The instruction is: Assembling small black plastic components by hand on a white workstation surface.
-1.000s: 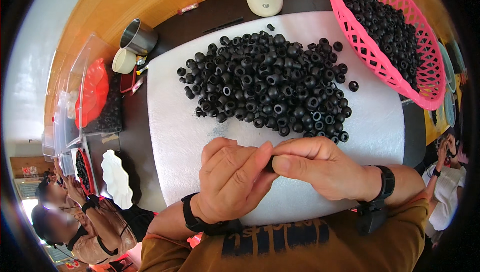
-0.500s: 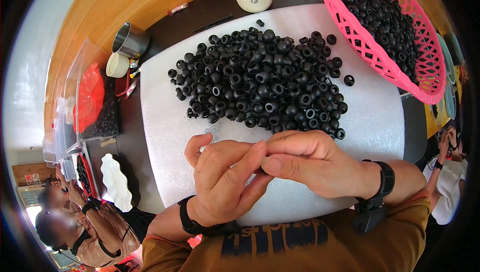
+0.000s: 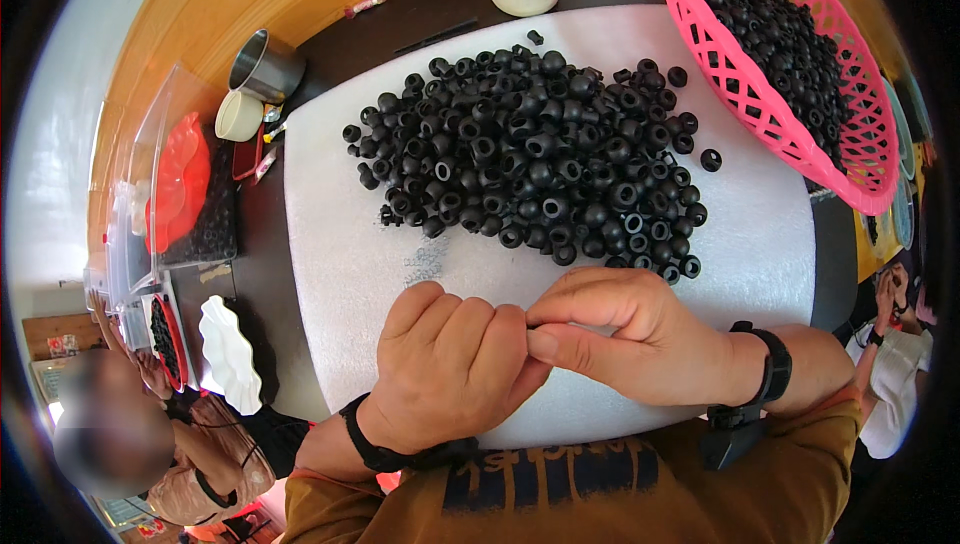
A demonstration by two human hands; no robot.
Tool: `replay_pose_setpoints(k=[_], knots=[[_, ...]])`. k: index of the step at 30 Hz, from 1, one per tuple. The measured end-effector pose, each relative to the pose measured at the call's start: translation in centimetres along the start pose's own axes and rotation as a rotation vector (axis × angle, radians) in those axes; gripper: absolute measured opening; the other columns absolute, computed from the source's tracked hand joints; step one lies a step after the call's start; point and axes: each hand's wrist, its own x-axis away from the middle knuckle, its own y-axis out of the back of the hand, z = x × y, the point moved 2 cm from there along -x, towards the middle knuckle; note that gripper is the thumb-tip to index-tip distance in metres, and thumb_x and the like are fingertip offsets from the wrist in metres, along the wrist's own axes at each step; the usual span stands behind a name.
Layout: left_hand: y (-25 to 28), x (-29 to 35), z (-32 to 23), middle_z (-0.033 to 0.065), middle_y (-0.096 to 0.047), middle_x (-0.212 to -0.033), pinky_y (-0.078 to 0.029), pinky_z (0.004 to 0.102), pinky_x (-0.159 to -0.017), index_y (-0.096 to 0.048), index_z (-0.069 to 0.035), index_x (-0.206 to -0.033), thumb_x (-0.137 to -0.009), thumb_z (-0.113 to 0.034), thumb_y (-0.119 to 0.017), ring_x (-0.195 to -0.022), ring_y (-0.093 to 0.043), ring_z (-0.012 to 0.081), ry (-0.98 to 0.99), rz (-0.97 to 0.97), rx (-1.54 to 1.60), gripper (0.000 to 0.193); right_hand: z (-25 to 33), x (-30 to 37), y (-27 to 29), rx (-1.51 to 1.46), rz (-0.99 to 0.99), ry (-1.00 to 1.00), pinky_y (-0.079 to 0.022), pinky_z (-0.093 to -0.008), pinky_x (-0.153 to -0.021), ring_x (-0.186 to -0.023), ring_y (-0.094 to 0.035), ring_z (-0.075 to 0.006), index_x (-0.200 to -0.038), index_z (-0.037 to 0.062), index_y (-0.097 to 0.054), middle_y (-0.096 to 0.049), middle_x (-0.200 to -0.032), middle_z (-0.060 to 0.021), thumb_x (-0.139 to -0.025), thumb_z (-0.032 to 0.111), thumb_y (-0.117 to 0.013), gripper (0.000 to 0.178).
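My left hand [image 3: 445,364] is closed in a fist, knuckles up, over the near part of a white foam sheet [image 3: 365,274]. My right hand [image 3: 615,329] pinches thumb against forefinger, and its fingertips meet the left hand's forefinger side. A small dark sliver shows where they meet; the fingers hide the rest of whatever they hold. Just beyond both hands spreads a heap of small black ball-shaped parts [image 3: 540,149] with round holes. A few loose ones lie at its edges, among them a single black part [image 3: 711,160] on the right.
A pink lattice basket [image 3: 735,89] full of black parts stands far right. On the left are a steel cup [image 3: 267,66], a cream cup [image 3: 239,117], a red scalloped dish [image 3: 180,184] and a white wavy dish [image 3: 230,354]. Other people sit at both sides.
My left hand has rolled over and its fingers have curled from a partly extended pinch into a fist. The right hand keeps its pinch, almost in place. The view has shifted slightly.
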Motion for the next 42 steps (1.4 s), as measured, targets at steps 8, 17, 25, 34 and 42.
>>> replay_pose_setpoints(k=[8,17,25,34,42], knots=[[-0.1,0.4,0.7,0.0069,-0.048,-0.064,-0.039,0.0352,-0.05,-0.055,-0.003,-0.077,-0.064,-0.018,-0.073,-0.052,-0.048,0.0255,0.04,0.088,0.161,0.027,-0.1,0.1,-0.3,-0.116,0.049,-0.192,-0.045,-0.0258,-0.068,-0.072,-0.056,-0.0106,-0.093,0.0011,-0.067,-0.065,-0.078,-0.005,-0.097,0.021,-0.054,0.024],[-0.4,0.7,1.0,0.0076,-0.051,-0.068,-0.04,0.0358,-0.051,-0.055,-0.004,-0.081,-0.067,-0.017,-0.073,-0.053,-0.049,0.0263,0.049,0.172,0.234,0.025,-0.5,0.3,-0.1,-0.253,0.134,-0.368,-0.043,-0.021,-0.063,-0.072,-0.048,-0.0023,-0.094,-0.0008,-0.067,-0.061,-0.075,0.0008,-0.098,0.022,-0.053,0.026],[-0.7,1.4,0.6,0.006,-0.051,-0.067,-0.041,0.0359,-0.05,-0.055,-0.005,-0.079,-0.067,-0.014,-0.07,-0.052,-0.049,0.0249,-0.028,0.12,0.174,0.022,-0.7,0.4,-0.3,-0.189,0.113,-0.292,-0.044,-0.0209,-0.064,-0.072,-0.051,-0.0022,-0.092,-0.0005,-0.068,-0.063,-0.075,0.0002,-0.096,0.02,-0.057,0.023],[-0.9,0.6,1.8,0.0024,-0.048,-0.064,-0.037,0.0317,-0.047,-0.055,-0.006,-0.08,-0.069,-0.023,-0.074,-0.05,-0.048,0.02,-0.002,0.097,0.402,0.028,-0.6,0.3,-0.3,-0.354,0.124,-0.36,-0.044,-0.0197,-0.064,-0.076,-0.051,-0.0011,-0.097,-0.0007,-0.067,-0.064,-0.081,0.0021,-0.097,0.02,-0.057,0.024],[-0.8,1.0,1.4,0.0026,-0.046,-0.063,-0.036,0.0304,-0.046,-0.056,-0.005,-0.079,-0.067,-0.022,-0.075,-0.049,-0.047,0.0185,-0.074,0.033,0.308,0.028,-0.4,0.2,0.0,-0.251,0.183,-0.359,-0.041,-0.0192,-0.061,-0.074,-0.047,-0.0008,-0.096,-0.001,-0.066,-0.059,-0.078,0.0042,-0.097,0.02,-0.055,0.024]])
